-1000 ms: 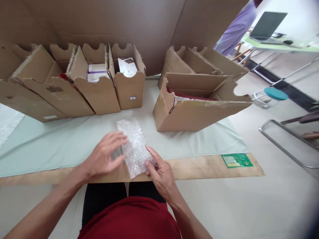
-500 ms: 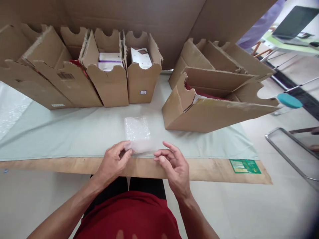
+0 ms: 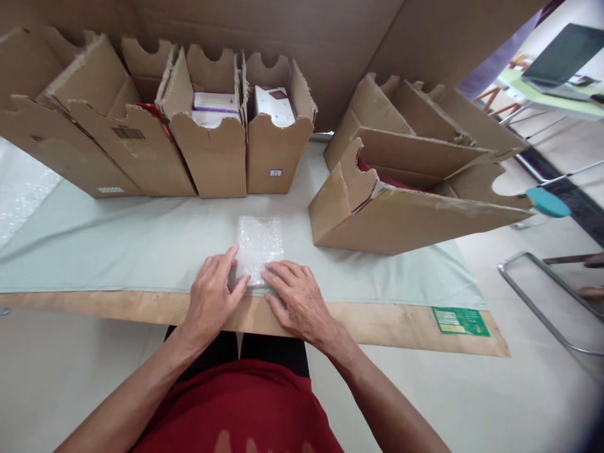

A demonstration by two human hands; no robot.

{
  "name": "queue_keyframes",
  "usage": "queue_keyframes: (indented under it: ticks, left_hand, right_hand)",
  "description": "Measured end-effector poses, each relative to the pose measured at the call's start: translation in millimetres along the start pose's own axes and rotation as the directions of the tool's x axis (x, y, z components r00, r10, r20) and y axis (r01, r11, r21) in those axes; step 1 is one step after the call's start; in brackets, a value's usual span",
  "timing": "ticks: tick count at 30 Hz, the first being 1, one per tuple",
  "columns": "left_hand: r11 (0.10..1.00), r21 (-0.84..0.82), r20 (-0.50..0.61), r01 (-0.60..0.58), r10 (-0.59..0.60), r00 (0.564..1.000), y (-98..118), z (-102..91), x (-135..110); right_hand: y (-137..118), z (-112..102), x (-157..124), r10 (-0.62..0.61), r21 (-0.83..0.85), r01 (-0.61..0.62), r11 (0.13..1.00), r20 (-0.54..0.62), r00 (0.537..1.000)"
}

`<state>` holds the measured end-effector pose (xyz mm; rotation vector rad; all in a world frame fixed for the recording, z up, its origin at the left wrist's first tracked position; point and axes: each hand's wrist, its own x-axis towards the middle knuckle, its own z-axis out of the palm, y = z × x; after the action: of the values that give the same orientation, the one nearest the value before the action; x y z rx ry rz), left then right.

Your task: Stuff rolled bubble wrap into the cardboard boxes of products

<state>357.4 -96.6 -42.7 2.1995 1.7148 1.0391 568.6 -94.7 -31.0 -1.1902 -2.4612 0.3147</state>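
A flat, clear bubble wrap pouch (image 3: 260,242) lies on the pale green cloth in front of me. My left hand (image 3: 212,286) is at its lower left corner, thumb and index finger apart and touching its edge. Over the pouch's lower right corner, my right hand (image 3: 297,296) rests palm down with its fingers stretched out and fingertips on the plastic. Whether anything is inside the pouch cannot be made out.
Cardboard file boxes (image 3: 221,160) stand along the back left, two holding white packets (image 3: 274,107). More boxes stand at the right, the nearest box (image 3: 401,220) beside the pouch. Bubble wrap sheeting (image 3: 21,189) lies far left. The wooden table edge (image 3: 372,324) runs before me.
My right hand has moved left and turned palm down onto the pouch. My left hand has loosened from the near corner and spread along the left edge. The pouch's near end now lies flat.
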Motion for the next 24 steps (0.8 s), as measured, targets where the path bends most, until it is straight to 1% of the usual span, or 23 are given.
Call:
queue_keyframes:
  ticks: [2,4,6,7,9,11,13,15,16,17,19,21,22,23,24]
  left_hand:
    - [0.992,0.067,-0.002,-0.107,0.107,0.994,1.3,-7.7,-1.2]
    - [0.967,0.085,0.072,-0.238,0.233,0.97,1.0,-14.5,-1.3]
    - [0.938,0.071,0.161,-0.341,0.326,0.932,-1.9,-17.9,-0.2]
    - [0.928,0.065,0.186,-0.366,0.349,0.919,-4.1,-18.2,0.7]
    - [0.927,0.059,0.184,-0.37,0.354,0.917,-8.3,-17.8,2.6]
    - [0.939,0.015,0.147,-0.344,0.339,0.929,-10.4,-18.5,3.8]
    - [0.956,-0.095,0.133,-0.279,0.29,0.948,-9.4,-21.8,4.4]
    - [0.967,-0.204,0.17,-0.153,0.189,0.967,-6.6,-26.0,5.4]
    - [0.969,-0.233,0.192,-0.08,0.126,0.973,-5.3,-27.2,6.5]
    - [0.97,-0.244,0.209,-0.009,0.062,0.976,-4.4,-27.3,8.3]
    - [0.965,-0.242,0.218,0.101,-0.047,0.975,-4.4,-23.1,14.0]
    - [0.959,-0.23,0.215,0.166,-0.117,0.97,-6.4,-14.3,21.6]
    - [0.96,-0.214,0.209,0.183,-0.138,0.968,-7.8,-9.2,25.6]
    - [0.964,-0.191,0.198,0.187,-0.149,0.969,-9.1,-4.5,29.4]
    - [0.97,-0.163,0.182,0.181,-0.151,0.972,-10.1,-0.8,32.5]
  right_hand:
    - [0.1,-2.2,1.7,-0.007,-0.025,0.008,1.0,0.021,1.0]
    - [1.1,-3.7,4.6,-0.019,-0.054,0.021,0.998,0.039,0.999]
    - [2.8,-4.4,7.9,-0.027,-0.075,0.03,0.997,0.047,0.999]
    - [3.5,-4.5,9.3,-0.027,-0.081,0.031,0.996,0.045,0.999]
    - [4.5,-5.5,11.0,-0.024,-0.077,0.026,0.997,0.024,0.999]
    - [5.0,-8.2,11.1,-0.011,-0.022,0.011,1.0,-0.002,1.0]
    - [5.2,-12.5,10.3,0.015,0.088,-0.014,0.996,-0.006,1.0]
    - [5.4,-16.9,9.7,0.05,0.202,-0.053,0.978,0.021,0.999]
    - [5.6,-18.5,9.6,0.067,0.235,-0.071,0.969,0.026,0.997]
    - [5.6,-19.4,9.6,0.087,0.243,-0.085,0.966,0.003,0.996]
    - [4.7,-19.4,9.4,0.131,0.182,-0.108,0.977,-0.118,0.984]
    - [2.5,-17.4,8.6,0.134,0.065,-0.121,0.991,-0.272,0.953]
    - [1.0,-15.9,8.1,0.11,0.009,-0.113,0.994,-0.311,0.944]
    - [-0.5,-14.1,7.8,0.071,-0.037,-0.087,0.996,-0.309,0.948]
    - [-1.5,-12.0,8.0,0.028,-0.072,-0.049,0.996,-0.272,0.962]
